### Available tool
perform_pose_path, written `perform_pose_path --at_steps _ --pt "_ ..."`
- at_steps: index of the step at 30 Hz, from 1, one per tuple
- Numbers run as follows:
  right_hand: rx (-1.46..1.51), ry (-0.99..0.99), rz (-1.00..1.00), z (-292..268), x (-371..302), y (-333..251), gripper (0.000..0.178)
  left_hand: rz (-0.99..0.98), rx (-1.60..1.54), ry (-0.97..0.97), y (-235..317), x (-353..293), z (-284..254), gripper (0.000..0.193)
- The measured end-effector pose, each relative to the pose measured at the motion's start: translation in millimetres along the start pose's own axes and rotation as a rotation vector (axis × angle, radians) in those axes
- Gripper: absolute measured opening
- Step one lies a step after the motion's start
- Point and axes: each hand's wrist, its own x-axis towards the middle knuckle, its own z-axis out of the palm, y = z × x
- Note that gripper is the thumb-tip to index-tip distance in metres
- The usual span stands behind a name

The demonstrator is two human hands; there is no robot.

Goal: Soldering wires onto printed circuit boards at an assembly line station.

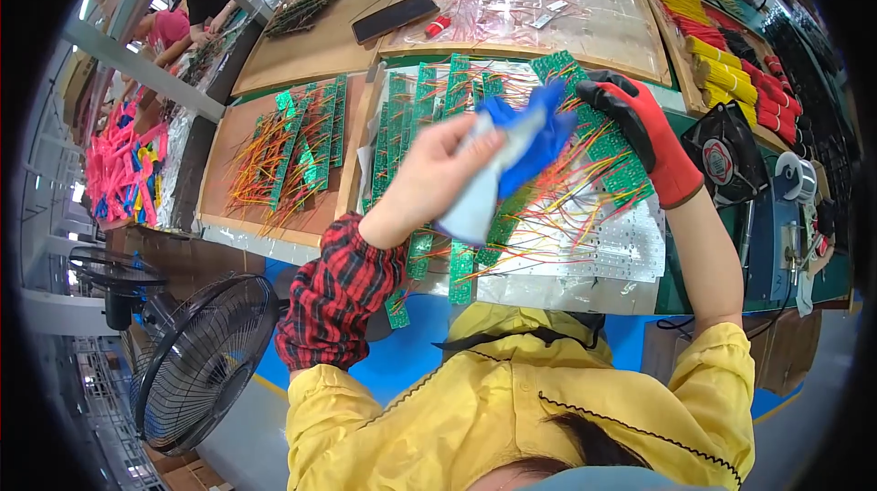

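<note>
Yellow clothing [457,409] covers me up close; my left fingers [479,149] clutch blue-and-white fabric [539,139]; gloved right fingers [607,100] curl against green circuit boards [626,167], grip unclear.

No wording can be made out. At the right, a black cooling fan [747,149] bears a red-and-white label [718,160] at its middle, its lettering too small to tell; pale marks on the green circuit boards [628,179] are likewise illegible.

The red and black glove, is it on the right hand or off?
On: the glove covers the right hand, with bare forearm below its cuff.
</note>
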Motion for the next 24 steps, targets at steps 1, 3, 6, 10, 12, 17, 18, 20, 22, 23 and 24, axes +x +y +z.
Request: perform_pose_path --at_steps 1,3,6,10,12,17,18,20,22,23,24 --pt "0.019 0.021 0.034 -2.2 2.0 3.9 0.028 0.022 0.067 -0.115 -6.7 -3.2 0.0 0.024" --pt "0.057 0.058 0.09 -6.2 3.4 11.0 0.028 0.121 0.496 -0.196 -13.3 -7.5 3.3 0.027" --pt "-0.672 0.341 -0.212 -14.2 4.2 29.3 0.031 0.352 0.88 -0.193 -19.3 -19.8 18.8 0.019" --pt "-0.244 0.223 -0.175 -8.2 -2.5 23.2 0.029 0.482 0.864 0.004 -19.3 -20.9 36.9 0.014" --pt "0.068 0.144 0.016 -3.1 -4.0 7.3 0.027 0.296 0.459 0.194 -22.6 -18.9 32.4 0.012" --pt "0.302 -0.077 -0.044 -9.8 -11.1 5.7 0.035 0.343 0.13 0.532 9.1 -16.9 5.5 0.011" --pt "0.3 -0.071 -0.042 -11.0 -12.4 5.6 0.035 0.49 0.278 0.584 4.2 -10.2 -4.4 0.017" --pt "0.343 -0.085 -0.072 -8.4 -14.0 6.1 0.037 0.631 0.414 0.569 7.8 -2.7 -10.7 0.029" --pt "0.4 -0.129 -0.113 -8.7 -12.4 10.5 0.04 0.576 0.436 0.364 12.1 3.3 -9.2 0.039" --pt "0.288 -0.119 -0.134 -7.8 -11.8 7.5 0.041 0.395 0.567 0.253 24.4 1.7 -2.7 0.032" --pt "0.174 -0.108 -0.156 -7.1 -11.6 4.0 0.041 0.381 0.618 0.16 11.0 11.2 -0.2 0.029"
